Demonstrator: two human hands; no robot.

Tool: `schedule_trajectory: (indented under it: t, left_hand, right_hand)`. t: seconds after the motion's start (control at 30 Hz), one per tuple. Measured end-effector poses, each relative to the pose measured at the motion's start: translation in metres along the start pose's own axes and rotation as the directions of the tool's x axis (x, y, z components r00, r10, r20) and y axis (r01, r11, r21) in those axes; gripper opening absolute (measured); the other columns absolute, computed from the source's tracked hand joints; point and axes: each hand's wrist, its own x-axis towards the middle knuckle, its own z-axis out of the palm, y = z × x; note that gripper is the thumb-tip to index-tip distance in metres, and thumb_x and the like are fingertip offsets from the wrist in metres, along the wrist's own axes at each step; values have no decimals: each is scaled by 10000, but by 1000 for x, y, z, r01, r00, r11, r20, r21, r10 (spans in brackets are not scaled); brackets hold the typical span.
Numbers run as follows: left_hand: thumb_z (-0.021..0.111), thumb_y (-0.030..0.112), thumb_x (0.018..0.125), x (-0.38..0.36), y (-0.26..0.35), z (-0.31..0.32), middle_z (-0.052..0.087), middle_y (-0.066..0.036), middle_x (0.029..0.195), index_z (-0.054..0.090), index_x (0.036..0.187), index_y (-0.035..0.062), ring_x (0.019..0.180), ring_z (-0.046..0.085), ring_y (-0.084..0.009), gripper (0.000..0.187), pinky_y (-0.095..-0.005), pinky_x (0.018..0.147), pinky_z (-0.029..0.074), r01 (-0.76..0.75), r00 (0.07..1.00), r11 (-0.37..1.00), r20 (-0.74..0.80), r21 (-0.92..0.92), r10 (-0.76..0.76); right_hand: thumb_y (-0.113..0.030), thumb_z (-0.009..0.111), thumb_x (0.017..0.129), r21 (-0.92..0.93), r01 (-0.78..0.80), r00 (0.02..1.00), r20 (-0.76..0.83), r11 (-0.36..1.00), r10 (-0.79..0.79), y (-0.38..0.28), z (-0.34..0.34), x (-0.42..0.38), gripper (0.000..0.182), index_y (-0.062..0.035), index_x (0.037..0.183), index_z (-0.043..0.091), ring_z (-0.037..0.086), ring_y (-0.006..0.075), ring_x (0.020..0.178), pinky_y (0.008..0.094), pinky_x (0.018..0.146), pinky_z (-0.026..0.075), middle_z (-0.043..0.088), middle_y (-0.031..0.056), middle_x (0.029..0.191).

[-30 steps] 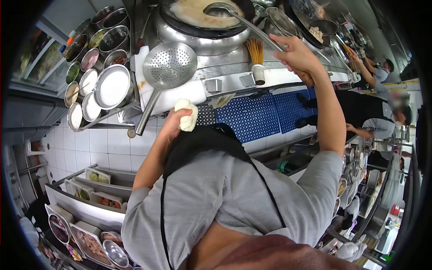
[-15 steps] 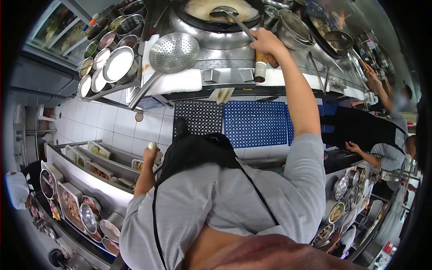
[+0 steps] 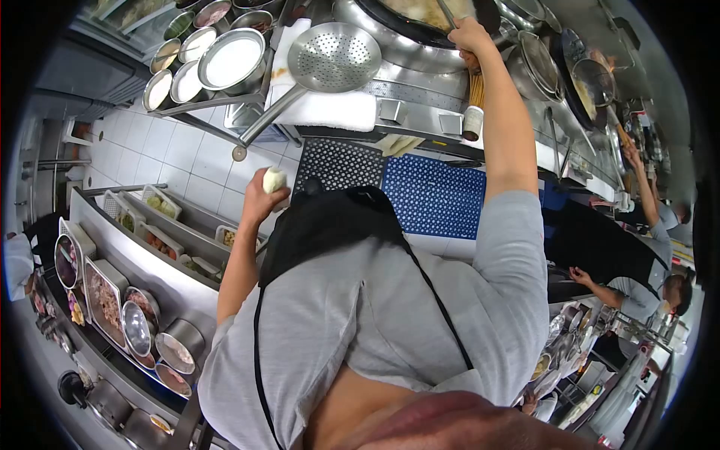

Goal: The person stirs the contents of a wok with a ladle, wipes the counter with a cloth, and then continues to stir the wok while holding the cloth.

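My right hand (image 3: 469, 37) is closed round the handle of a ladle (image 3: 447, 10), whose bowl is out of sight over the wok (image 3: 420, 30) with pale, steaming contents. My left hand (image 3: 262, 196) is at waist height, wrapped round a folded pale cloth (image 3: 274, 178) that sticks out at the top. A large perforated strainer (image 3: 334, 58) lies across the counter edge on white towels (image 3: 337, 111), its handle pointing down and left. Below my right hand a bamboo brush (image 3: 475, 105) stands by the counter edge.
Metal bowls (image 3: 229, 60) of ingredients crowd a rack at the upper left. A counter with ingredient bins (image 3: 157, 206) and trays runs at the lower left. Blue and black perforated mats (image 3: 435, 196) cover the floor ahead. Co-workers (image 3: 607, 240) stand at the right.
My left hand has risen forward with the cloth. My right hand has moved up and right with the ladle, whose bowl has left view. The camera view has shifted.
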Motion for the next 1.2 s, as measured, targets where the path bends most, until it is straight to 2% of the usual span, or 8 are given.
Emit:
schedule_trajectory:
  t: [0.13,0.27,0.37,0.63,0.83,0.9,1.0,1.2]
  left_hand:
    - [802,209,671,35,95,-18,647,-217,1119,627,1013,28,1063,632,-349,425,-446,841,516,-317,947,932,105,179,302]
    - [788,276,631,76,119,-28,523,-232,1315,655,1044,41,1165,554,-409,493,-584,874,489,-457,807,468,132,756,575]
    - [748,325,648,108,100,-32,461,-249,1397,659,1067,51,1097,574,-452,509,-564,824,528,-349,937,632,270,692,222]
    - [747,313,651,123,85,-25,540,-166,1249,664,1070,64,1012,601,-398,494,-562,745,534,-313,943,584,172,749,285]
    - [813,222,592,124,89,-23,429,-302,1395,611,970,-51,1315,358,-497,508,-581,1096,311,-637,721,618,73,461,689]
    - [812,241,620,116,103,-24,506,-310,1318,590,1047,-33,1218,494,-472,554,-539,1021,416,-595,794,722,120,353,595]
    - [796,261,641,111,114,-18,682,-208,889,589,1113,56,843,679,-403,555,-480,754,538,-437,891,890,195,130,409]
    - [783,229,660,114,118,-20,677,-209,913,585,1053,33,852,670,-400,482,-453,743,531,-490,858,870,143,-60,493]
  right_hand:
    - [-138,570,783,-67,-35,994,-107,997,28,-19,9,19,376,-51,1139,655,671,238,544,366,562,553,670,140,665]
    - [-128,593,823,-27,-48,996,-81,998,46,-37,15,21,487,-12,1295,574,665,246,533,360,538,547,673,177,704]
    - [-132,657,816,-59,-13,997,-71,998,9,-47,11,14,555,0,1343,543,660,245,537,362,531,541,672,183,729]
    - [-55,635,758,-10,18,999,-30,1000,-18,-40,-1,-43,693,-31,1433,479,636,253,509,377,539,538,665,194,709]
    - [-100,651,756,-115,41,998,52,993,-35,-33,-18,-89,716,-41,1444,461,663,313,647,419,669,542,638,230,822]
    - [-204,673,779,-187,254,964,-30,949,-263,14,0,-84,729,-121,1466,444,569,401,1070,462,930,449,560,274,1112]
    - [-214,647,770,-281,278,958,9,918,-288,-3,-14,-110,707,-94,1444,471,610,437,917,463,823,482,609,282,963]
    - [-35,594,754,-92,119,991,76,989,-112,-11,-35,-150,723,-37,1462,445,589,219,507,358,471,470,598,215,893]
